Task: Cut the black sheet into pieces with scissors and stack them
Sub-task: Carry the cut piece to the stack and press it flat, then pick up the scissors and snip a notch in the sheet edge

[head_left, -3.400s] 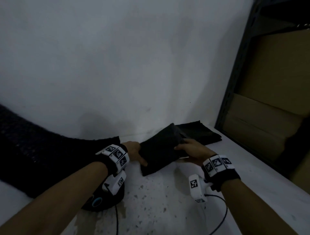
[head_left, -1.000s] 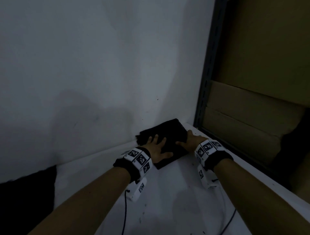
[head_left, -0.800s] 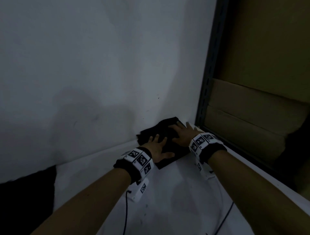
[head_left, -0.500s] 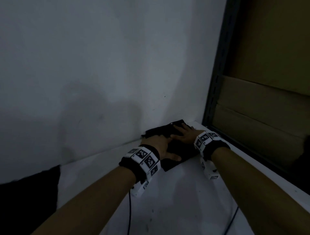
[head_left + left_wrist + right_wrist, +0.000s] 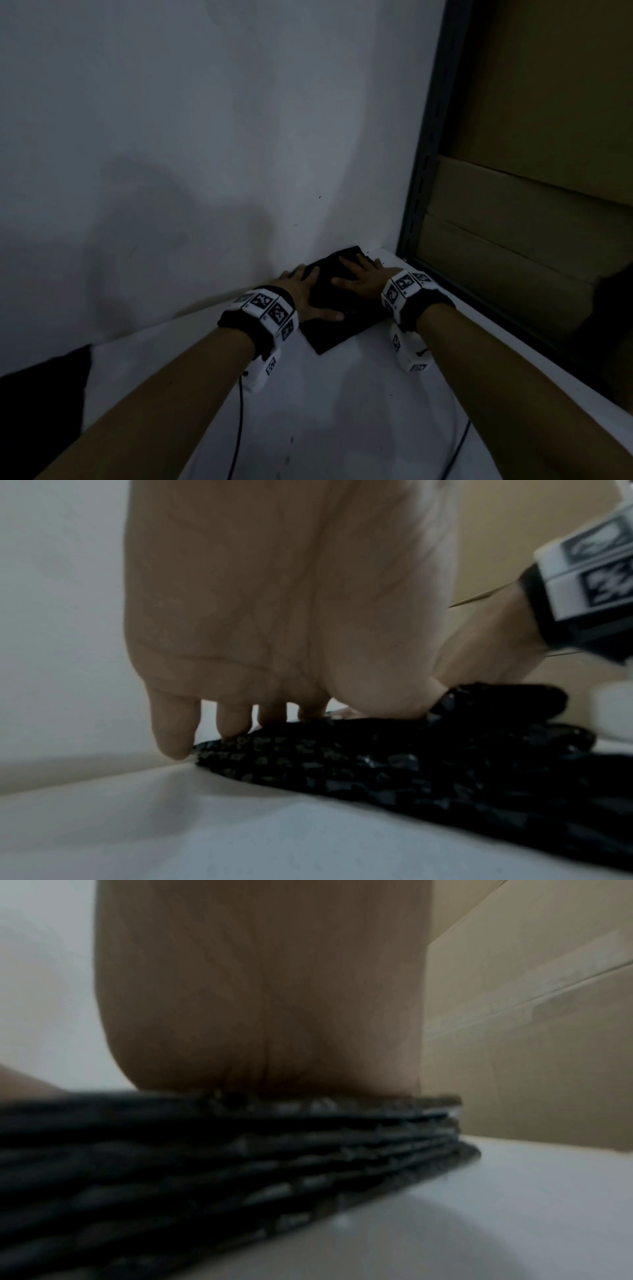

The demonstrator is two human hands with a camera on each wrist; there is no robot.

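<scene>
White table (image 5: 342,411), black stack (image 5: 342,329), both hands pressing flat

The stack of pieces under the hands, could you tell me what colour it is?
Black, with a faint speckled texture; the stack shows this best in the left wrist view.

No readable text, brand or number anywhere. Only markings: black-and-white square fiducial tags on the left wristband (image 5: 265,306) and right wristband (image 5: 404,286), plus smaller ones on the white camera pods under each wrist; they're patterns, not letters. In the left wrist view the right wristband (image 5: 596,569) tags are blurred. Cardboard (image 5: 534,212) shows no print.
</scene>
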